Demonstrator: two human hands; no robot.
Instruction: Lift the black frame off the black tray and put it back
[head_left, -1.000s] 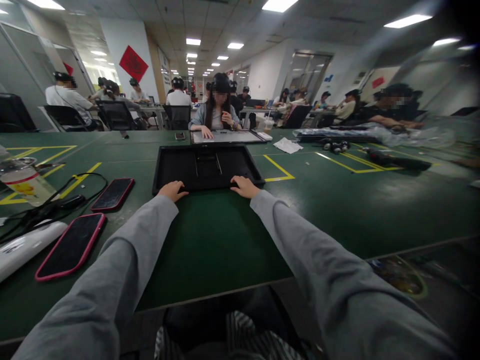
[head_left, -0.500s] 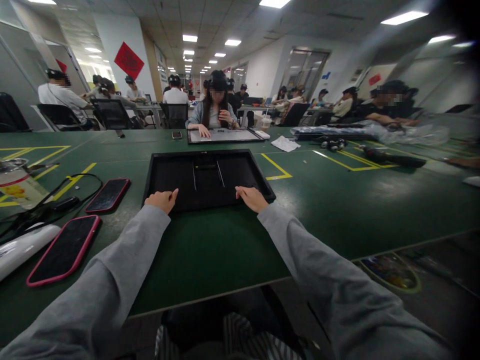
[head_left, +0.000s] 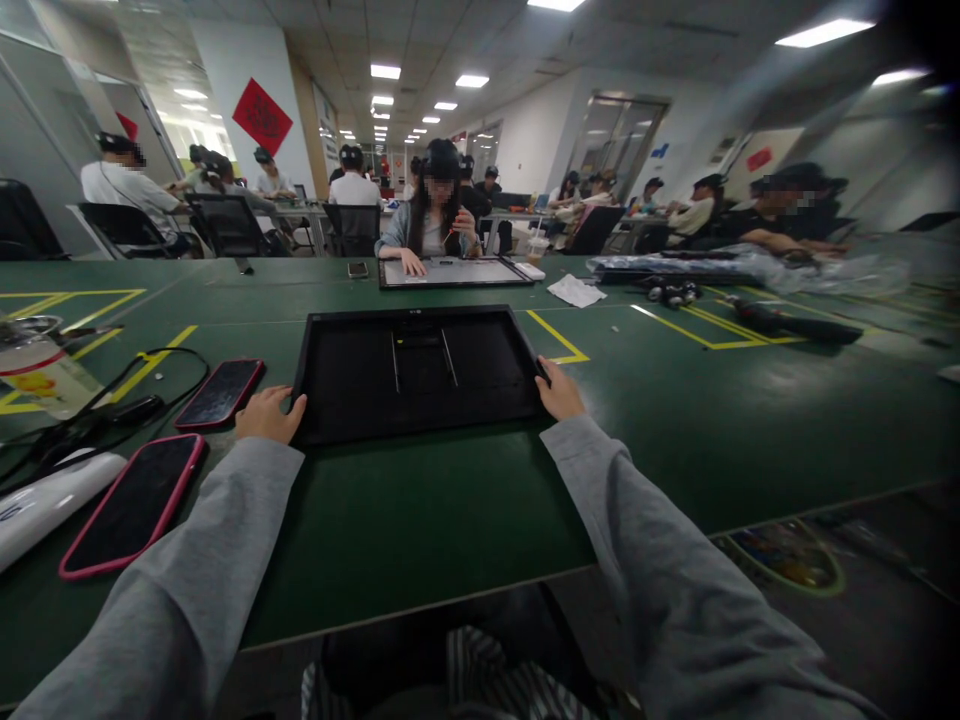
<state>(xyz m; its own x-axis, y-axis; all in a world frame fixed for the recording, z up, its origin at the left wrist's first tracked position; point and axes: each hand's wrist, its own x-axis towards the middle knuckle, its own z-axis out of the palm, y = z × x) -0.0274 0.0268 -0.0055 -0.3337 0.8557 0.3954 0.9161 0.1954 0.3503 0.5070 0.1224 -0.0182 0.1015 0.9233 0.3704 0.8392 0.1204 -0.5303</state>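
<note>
A shallow black rectangular housing point(head_left: 349, 385) with a raised rim, resembling a monitor's back cover, lies on the green table in front of me. Two thin metal strips point(head_left: 450, 358) stand out inside it, either side of a dark recess. At its left side is my left hand point(head_left: 268, 413), thumb against the rim and fingers curled along the outer edge. My right hand point(head_left: 561, 390) grips the opposite rim, some of its fingers hidden from sight.
Two pink-rimmed phones point(head_left: 135, 508), a black cable point(head_left: 196, 352) and a drink cup point(head_left: 45, 375) sit at my left. Across the table point(head_left: 420, 530), a co-worker touches a framed grey panel point(head_left: 480, 271). Right of that lie crumpled tissue point(head_left: 576, 290) and a dark drill-like tool point(head_left: 795, 322).
Both my hands have moved outward from the housing's near edge, where they were closed, to its left and right sides. The housing sits slightly turned, its right side further away.
</note>
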